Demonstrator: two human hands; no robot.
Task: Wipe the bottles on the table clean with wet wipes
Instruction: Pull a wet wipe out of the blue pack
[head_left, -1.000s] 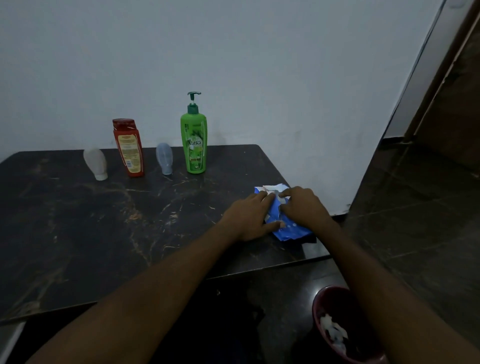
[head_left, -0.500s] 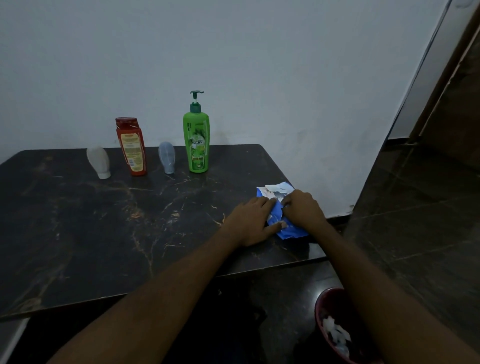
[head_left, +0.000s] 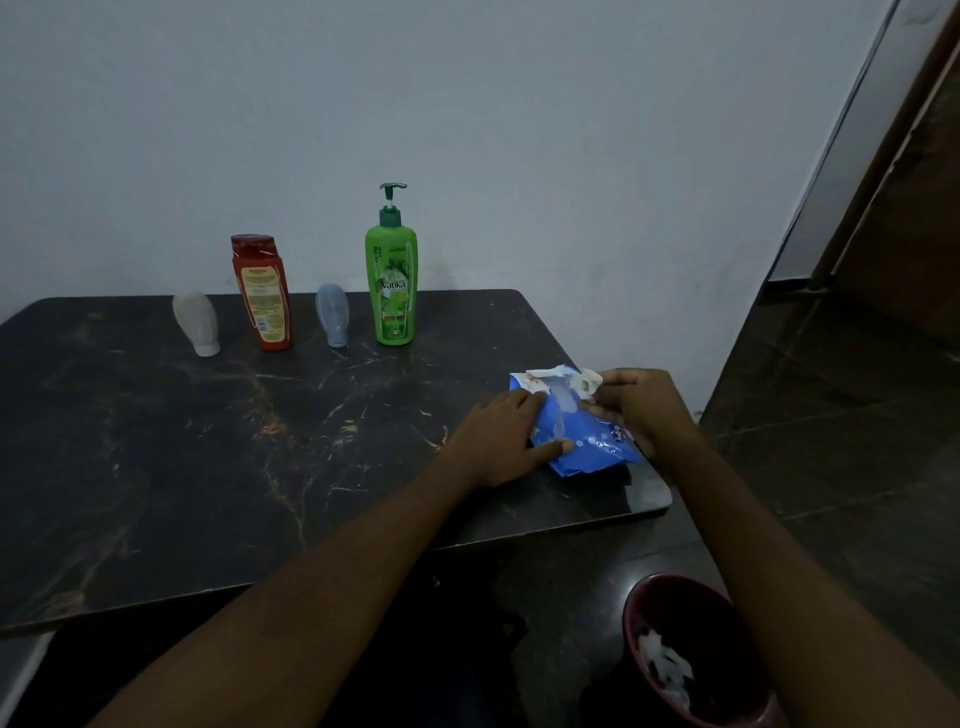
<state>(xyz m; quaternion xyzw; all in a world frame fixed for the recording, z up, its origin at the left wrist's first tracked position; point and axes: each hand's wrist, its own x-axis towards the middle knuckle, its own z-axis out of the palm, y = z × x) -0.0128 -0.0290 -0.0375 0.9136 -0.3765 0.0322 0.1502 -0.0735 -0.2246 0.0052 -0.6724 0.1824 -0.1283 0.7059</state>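
Dark surface (head_left: 208, 467), left grip (head_left: 498, 441) flat, fingers straight, on the pack (head_left: 592, 447), right grip (head_left: 639, 410) tight around a wipe (head_left: 587, 383).

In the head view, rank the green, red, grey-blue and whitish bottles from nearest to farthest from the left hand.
From the left hand:
1. green pump bottle, right end of the row.
2. small grey-blue bottle, just left of it.
3. red bottle, further left.
4. small whitish bottle, left end.
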